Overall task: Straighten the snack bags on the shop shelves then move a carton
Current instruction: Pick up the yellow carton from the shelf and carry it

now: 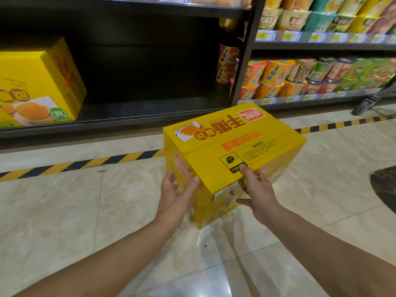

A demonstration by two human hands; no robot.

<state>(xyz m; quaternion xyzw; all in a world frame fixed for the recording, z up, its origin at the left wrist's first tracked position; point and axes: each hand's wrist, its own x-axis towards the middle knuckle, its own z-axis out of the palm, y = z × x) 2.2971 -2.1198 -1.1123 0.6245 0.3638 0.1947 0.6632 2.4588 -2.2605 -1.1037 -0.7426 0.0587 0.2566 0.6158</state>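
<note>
Two hands on a yellow carton (pixel 233 146) at the centre of the frame, above the tiled floor (pixel 64 211).

The left hand (pixel 174 198) lies fingers apart and fairly straight on the carton's left side, thumb on the top corner. The right hand (pixel 260 194) clamps the near top edge, thumb above, fingers curled below. A second carton (pixel 32 86) sits on the dark shelf (pixel 139 116), upper left; noodle cups (pixel 300 76) fill the upper right.

Two yellow cartons were in view: the near carton (pixel 231 146) and the shelf carton (pixel 36 86). Two hands showed, the left hand (pixel 173 198) and the right hand (pixel 260 194). The instant noodle cups (pixel 276 71) were too crowded to count.
</note>
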